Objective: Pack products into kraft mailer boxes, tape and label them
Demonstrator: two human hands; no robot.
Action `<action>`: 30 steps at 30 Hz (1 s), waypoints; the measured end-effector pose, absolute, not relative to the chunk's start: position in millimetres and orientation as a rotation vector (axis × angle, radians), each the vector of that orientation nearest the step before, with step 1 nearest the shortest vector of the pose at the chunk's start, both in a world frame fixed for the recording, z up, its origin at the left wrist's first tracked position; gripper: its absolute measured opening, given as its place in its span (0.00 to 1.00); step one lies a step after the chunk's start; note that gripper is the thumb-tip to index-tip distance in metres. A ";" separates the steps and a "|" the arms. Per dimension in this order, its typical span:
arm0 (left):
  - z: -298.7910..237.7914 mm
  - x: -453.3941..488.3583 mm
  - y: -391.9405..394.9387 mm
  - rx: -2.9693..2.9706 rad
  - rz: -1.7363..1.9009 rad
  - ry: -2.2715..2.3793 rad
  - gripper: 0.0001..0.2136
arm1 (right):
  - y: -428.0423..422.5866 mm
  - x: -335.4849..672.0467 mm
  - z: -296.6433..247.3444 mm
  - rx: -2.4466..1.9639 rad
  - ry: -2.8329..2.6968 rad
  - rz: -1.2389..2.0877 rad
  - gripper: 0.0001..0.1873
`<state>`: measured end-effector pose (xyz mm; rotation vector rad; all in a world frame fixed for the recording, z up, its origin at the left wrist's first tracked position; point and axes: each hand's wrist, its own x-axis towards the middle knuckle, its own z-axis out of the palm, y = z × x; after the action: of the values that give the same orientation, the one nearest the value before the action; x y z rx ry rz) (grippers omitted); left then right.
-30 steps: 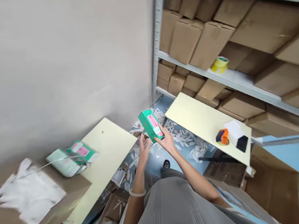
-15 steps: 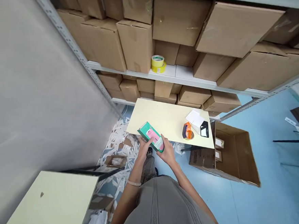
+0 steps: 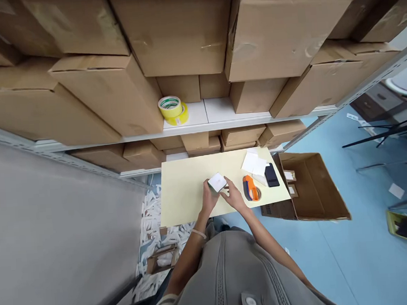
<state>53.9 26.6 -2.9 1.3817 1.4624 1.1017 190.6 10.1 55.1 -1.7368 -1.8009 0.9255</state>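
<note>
Both my hands hold a small box [image 3: 217, 182] over the pale yellow table [image 3: 181, 191]; only its white end face shows from here. My left hand [image 3: 208, 198] grips the box from the left, fingers wrapped round it. My right hand [image 3: 234, 196] holds its right side. Just right of my hands lies an orange tape dispenser [image 3: 250, 187]. Beyond it sit white papers [image 3: 255, 163] and a black phone [image 3: 271, 174].
A metal shelf [image 3: 215, 124] packed with brown cartons stands behind the table, with yellow tape rolls [image 3: 171, 109] on it. An open cardboard box [image 3: 310, 187] sits on the blue floor at the right. Paper scraps [image 3: 152, 216] litter the floor at the left.
My view has swung right from the first table to the one by the shelf. The box has come over the table and turned, so its white end faces me instead of the green and pink front.
</note>
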 end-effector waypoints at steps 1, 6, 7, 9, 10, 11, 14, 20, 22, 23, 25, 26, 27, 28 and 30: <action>-4.5 53.1 32.7 1.413 1.078 1.453 0.31 | 14.5 193.1 53.7 -1.744 -1.798 0.941 0.38; 9.8 37.2 47.2 1.701 0.920 1.523 0.30 | 34.1 209.1 46.2 -1.661 -1.950 1.074 0.41; 15.0 33.7 48.2 1.780 0.848 1.539 0.29 | 39.2 212.0 45.3 -1.636 -1.989 1.104 0.42; 24.7 29.1 50.1 1.908 0.705 1.571 0.27 | 50.5 216.0 43.9 -1.619 -2.055 1.142 0.43; 28.5 28.3 51.3 1.959 0.642 1.587 0.26 | 56.6 217.0 43.5 -1.625 -2.082 1.155 0.44; 31.5 28.5 52.7 2.004 0.589 1.603 0.26 | 62.5 217.5 43.2 -1.639 -2.109 1.163 0.44; 34.3 32.6 56.1 2.133 0.487 1.645 0.25 | 78.8 216.6 44.0 -1.694 -2.188 1.151 0.42; 17.3 39.2 54.0 2.333 0.419 1.797 0.26 | 98.2 210.7 51.3 -1.723 -2.314 1.074 0.41; 9.7 39.9 53.0 2.383 0.413 1.828 0.26 | 100.5 208.8 53.3 -1.718 -2.342 1.045 0.41; 6.7 40.3 53.0 2.406 0.417 1.837 0.25 | 100.7 208.2 53.8 -1.717 -2.352 1.030 0.41; 3.8 41.1 54.2 2.439 0.437 1.856 0.24 | 98.9 207.8 53.7 -1.727 -2.351 1.010 0.41; 4.0 41.4 55.3 2.447 0.449 1.859 0.23 | 97.0 208.1 53.1 -1.734 -2.346 1.003 0.40; 5.6 41.4 56.6 2.451 0.457 1.850 0.22 | 94.4 208.7 52.2 -1.741 -2.336 0.997 0.40; 8.2 41.2 57.9 2.449 0.464 1.827 0.20 | 91.5 209.4 51.0 -1.751 -2.321 0.993 0.40; 16.1 39.8 60.8 2.425 0.476 1.747 0.17 | 85.2 211.2 48.5 -1.777 -2.283 0.990 0.40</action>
<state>39.8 60.8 16.1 2.4249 1.7473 0.4759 211.2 85.2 48.5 -1.7775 -2.2834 0.9895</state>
